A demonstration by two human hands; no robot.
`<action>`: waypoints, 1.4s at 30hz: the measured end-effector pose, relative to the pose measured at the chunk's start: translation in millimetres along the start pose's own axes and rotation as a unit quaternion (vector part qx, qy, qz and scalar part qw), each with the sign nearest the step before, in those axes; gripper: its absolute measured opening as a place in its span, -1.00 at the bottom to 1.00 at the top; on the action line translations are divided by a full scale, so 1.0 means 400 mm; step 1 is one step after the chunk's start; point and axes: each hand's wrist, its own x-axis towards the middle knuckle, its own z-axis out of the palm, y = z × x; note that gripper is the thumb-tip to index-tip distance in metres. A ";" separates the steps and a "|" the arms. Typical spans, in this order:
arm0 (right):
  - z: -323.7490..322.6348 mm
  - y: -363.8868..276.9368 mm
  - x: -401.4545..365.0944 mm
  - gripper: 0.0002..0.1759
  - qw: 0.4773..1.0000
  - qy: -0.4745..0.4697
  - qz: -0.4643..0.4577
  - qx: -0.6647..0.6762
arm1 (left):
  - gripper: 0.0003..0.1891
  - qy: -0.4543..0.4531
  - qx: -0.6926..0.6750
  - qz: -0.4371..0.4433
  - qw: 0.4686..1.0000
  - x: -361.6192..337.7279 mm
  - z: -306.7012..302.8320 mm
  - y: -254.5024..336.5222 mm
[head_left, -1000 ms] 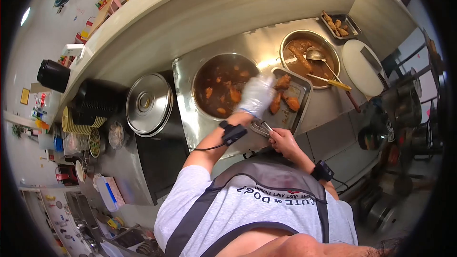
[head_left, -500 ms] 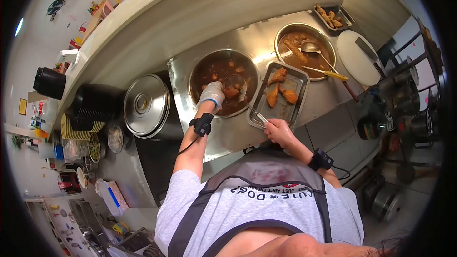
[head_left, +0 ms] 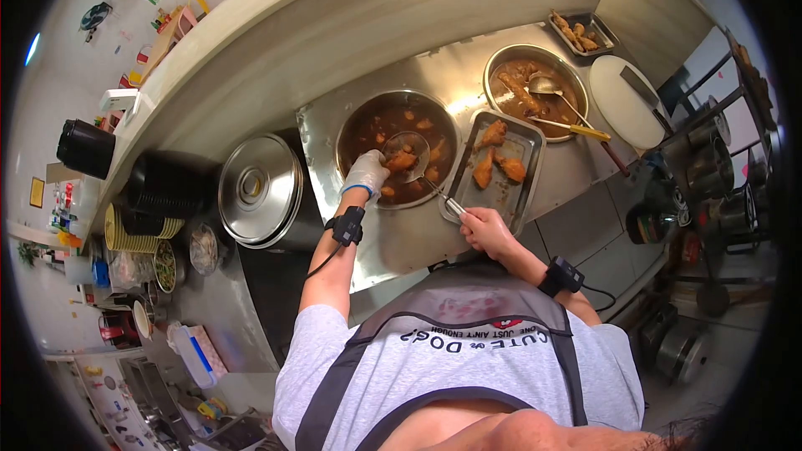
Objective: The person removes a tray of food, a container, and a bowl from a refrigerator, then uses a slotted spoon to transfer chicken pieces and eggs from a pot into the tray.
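My right hand (head_left: 484, 230) grips the handle of a metal strainer ladle (head_left: 407, 155), whose bowl holds a piece of braised meat over the big pot of brown sauce (head_left: 398, 146). My gloved left hand (head_left: 365, 174) rests at the pot's near left rim, fingers curled, close to the ladle's bowl. Whether it touches the meat I cannot tell. Right of the pot lies a steel tray (head_left: 494, 169) with three browned meat pieces.
A second pot of sauce (head_left: 535, 92) with a ladle and tongs stands behind the tray. Farther right are a small tray of fried pieces (head_left: 581, 33) and a round white board with a cleaver (head_left: 631, 103). A lidded pot (head_left: 260, 187) and stacked dishes (head_left: 142, 221) sit left.
My left hand left the tray and moved to the big pot's near rim. The ladle in my right hand swung from the tray into the pot and lifted a meat piece.
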 end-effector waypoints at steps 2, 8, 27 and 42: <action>0.000 0.011 0.008 -0.75 1.000 -0.007 0.001 0.008 | -0.72 0.050 0.056 0.050 0.996 0.003 0.015 -0.017; -0.009 0.027 0.020 -0.74 1.000 -0.016 0.003 -0.020 | -0.89 0.036 -0.358 -0.059 0.931 -0.009 -0.005 -0.018; -0.062 0.015 0.074 -0.64 0.907 -0.029 -0.159 -0.389 | -0.72 -0.139 0.027 0.234 0.962 0.015 0.236 0.534; 0.045 -0.060 0.224 -0.35 0.653 0.220 -0.277 -0.670 | -0.62 0.056 -0.583 0.056 0.809 -0.089 -0.195 0.171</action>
